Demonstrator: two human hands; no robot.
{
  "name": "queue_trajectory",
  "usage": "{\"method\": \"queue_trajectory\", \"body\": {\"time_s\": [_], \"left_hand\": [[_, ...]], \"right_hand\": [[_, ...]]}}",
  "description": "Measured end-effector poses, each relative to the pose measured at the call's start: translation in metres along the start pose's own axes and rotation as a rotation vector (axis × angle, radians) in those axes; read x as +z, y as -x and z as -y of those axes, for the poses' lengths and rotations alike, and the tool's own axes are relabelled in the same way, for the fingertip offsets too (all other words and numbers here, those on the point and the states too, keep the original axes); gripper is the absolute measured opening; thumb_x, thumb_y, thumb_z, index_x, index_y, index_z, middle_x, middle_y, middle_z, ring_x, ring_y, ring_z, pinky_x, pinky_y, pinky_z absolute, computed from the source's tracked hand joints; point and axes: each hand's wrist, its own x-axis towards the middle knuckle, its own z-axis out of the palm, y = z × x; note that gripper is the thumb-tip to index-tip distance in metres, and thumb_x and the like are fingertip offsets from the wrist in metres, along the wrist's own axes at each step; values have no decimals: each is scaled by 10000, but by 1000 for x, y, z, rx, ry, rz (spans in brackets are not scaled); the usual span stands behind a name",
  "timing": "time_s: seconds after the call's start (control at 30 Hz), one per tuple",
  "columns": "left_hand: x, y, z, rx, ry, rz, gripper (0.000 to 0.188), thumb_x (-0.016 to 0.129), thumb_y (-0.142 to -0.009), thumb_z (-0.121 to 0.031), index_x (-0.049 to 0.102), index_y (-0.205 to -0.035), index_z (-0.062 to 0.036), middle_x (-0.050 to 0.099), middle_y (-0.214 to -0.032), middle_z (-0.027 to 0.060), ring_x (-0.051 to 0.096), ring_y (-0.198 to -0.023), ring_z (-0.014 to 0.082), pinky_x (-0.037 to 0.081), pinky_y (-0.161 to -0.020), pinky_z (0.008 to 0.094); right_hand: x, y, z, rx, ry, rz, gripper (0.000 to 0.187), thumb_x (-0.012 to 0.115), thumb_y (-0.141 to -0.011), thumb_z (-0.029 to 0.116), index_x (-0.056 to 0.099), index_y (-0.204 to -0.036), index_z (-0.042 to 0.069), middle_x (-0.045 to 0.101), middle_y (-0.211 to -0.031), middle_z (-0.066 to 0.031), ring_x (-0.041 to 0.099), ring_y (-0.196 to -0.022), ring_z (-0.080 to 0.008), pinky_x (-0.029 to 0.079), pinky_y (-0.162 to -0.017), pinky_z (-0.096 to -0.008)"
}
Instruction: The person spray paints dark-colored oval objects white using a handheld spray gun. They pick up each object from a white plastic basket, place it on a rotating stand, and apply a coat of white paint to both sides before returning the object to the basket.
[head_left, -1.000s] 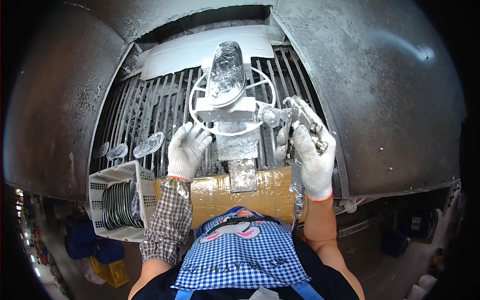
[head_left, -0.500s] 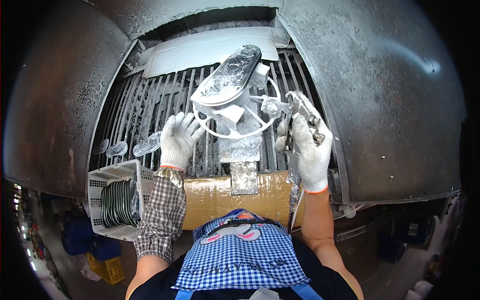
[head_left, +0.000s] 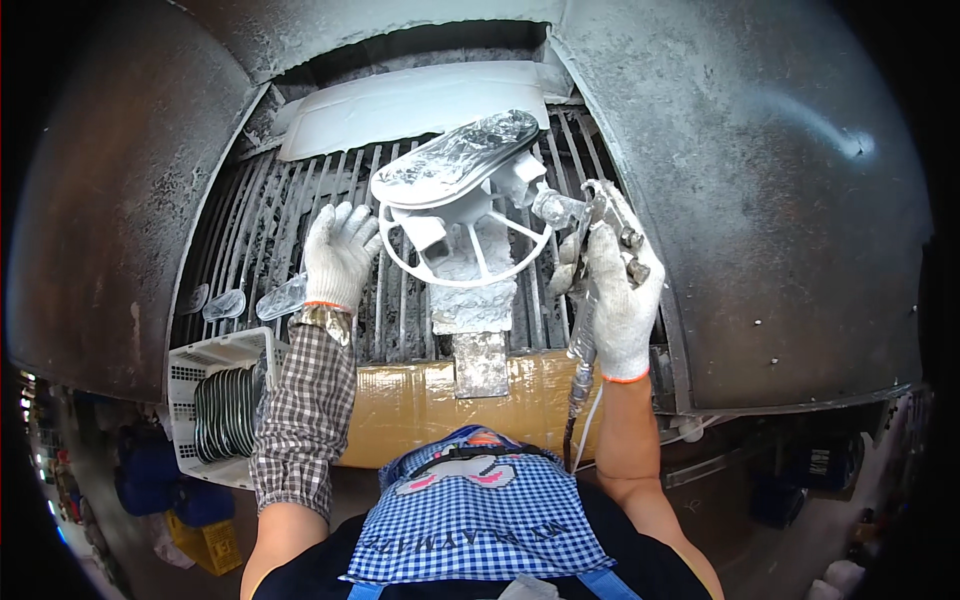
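Observation:
My right hand (head_left: 624, 290), in a white knit glove, grips a spray gun (head_left: 604, 212) whose nozzle points left. Just beyond that nozzle, a long oval piece (head_left: 460, 158) with a shiny, film-like top and white rim lies on blocks above a white spoked wheel stand (head_left: 482, 270). To the left of the wheel my gloved left hand (head_left: 342, 252) is raised with its fingers stretched out, holding nothing. It is close to the rim; whether it touches cannot be made out.
A slatted metal grate (head_left: 300, 200) lies below, with small clear oval pieces (head_left: 224, 304) at its left. A white crate (head_left: 182, 372) holds several dark oval pieces. Metal walls (head_left: 760, 250) enclose both sides. Tan wrapping (head_left: 400, 400) covers the front edge; a white sheet (head_left: 400, 95) lies behind.
The wheel and the oval piece on it have turned clockwise. My left hand has shifted slightly left, away from the rim. My right hand keeps the spray gun in nearly the same place.

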Motion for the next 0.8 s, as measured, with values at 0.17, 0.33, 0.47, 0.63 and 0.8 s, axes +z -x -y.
{"method": "queue_trajectory", "body": {"time_s": [0.17,0.33,0.47,0.63,0.8], "left_hand": [[0,-18,-3,4,-4,-27,677,613,-1062,-411,411,-1507,56,467,-1531,291,481,-1414,454,464,-1134,567],[1,-8,9,16,-90,-129,732,619,-1056,-411,365,-1563,52,455,-1558,290,435,-1455,454,377,-1183,538],[9,31,30,-22,-185,-240,470,599,-1066,-332,513,-1375,12,609,-1361,218,608,-1240,348,499,-1045,462],[15,87,64,-220,-104,-243,207,600,-1036,-227,600,-1133,-44,685,-1178,158,651,-1093,301,561,-939,436],[10,106,105,-280,103,-34,312,607,-988,-178,598,-1228,21,687,-1194,203,672,-1106,387,574,-969,528]], "right_hand": [[0,-1,4,-25,3,-55,491,629,-1101,175,511,-1532,-29,668,-845,-30,619,-672,-70,517,-595,-229],[-8,-2,12,-68,-7,-88,515,641,-1096,166,491,-1544,-38,659,-874,-31,609,-686,-70,525,-597,-230],[-19,2,21,-91,42,-194,545,640,-1089,121,446,-1570,-48,653,-906,-47,605,-710,-63,544,-618,-217],[-20,12,25,-133,147,-171,547,641,-1086,112,444,-1566,-63,663,-925,-42,603,-724,-50,539,-619,-210],[6,15,11,-60,117,-39,564,675,-1048,74,461,-1548,-76,696,-1025,-63,616,-715,-65,528,-630,-217]]}}
